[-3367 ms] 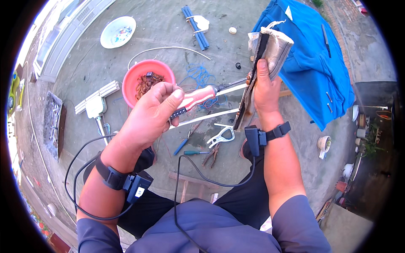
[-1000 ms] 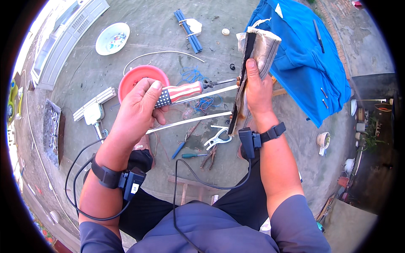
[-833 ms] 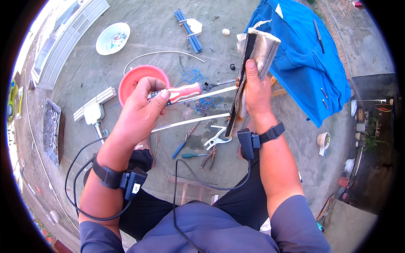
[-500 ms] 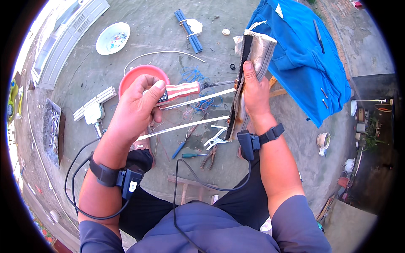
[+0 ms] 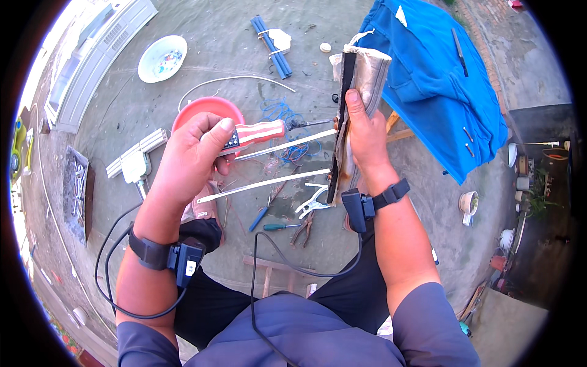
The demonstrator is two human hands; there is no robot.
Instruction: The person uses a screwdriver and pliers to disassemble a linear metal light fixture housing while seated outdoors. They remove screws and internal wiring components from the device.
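Observation:
My left hand (image 5: 199,147) is closed round a tool with a red-and-cream striped handle (image 5: 263,131) and a thin metal shaft, much like a screwdriver. The shaft points right, its tip at or close to the dark edge of a worn, layered pad (image 5: 370,76). My right hand (image 5: 365,134) grips that pad upright, thumb on its near face. Two pale rods (image 5: 269,184) reach left from the pad's black edge strip; the upper one passes just under the tool, the lower one ends below my left hand. A dark dotted piece (image 5: 232,141) shows beside my left fingers.
Behind my left hand sits a red basin (image 5: 214,105). Blue string (image 5: 281,110), pliers (image 5: 301,231), a white clamp (image 5: 313,202) and a green-handled screwdriver (image 5: 280,226) lie on the ground. Blue cloth (image 5: 428,73) hangs at right; a white bowl (image 5: 162,59) stands far left.
The pad and my right hand have shifted slightly left. My left hand and the striped-handled tool have also moved a little left, both grips unchanged.

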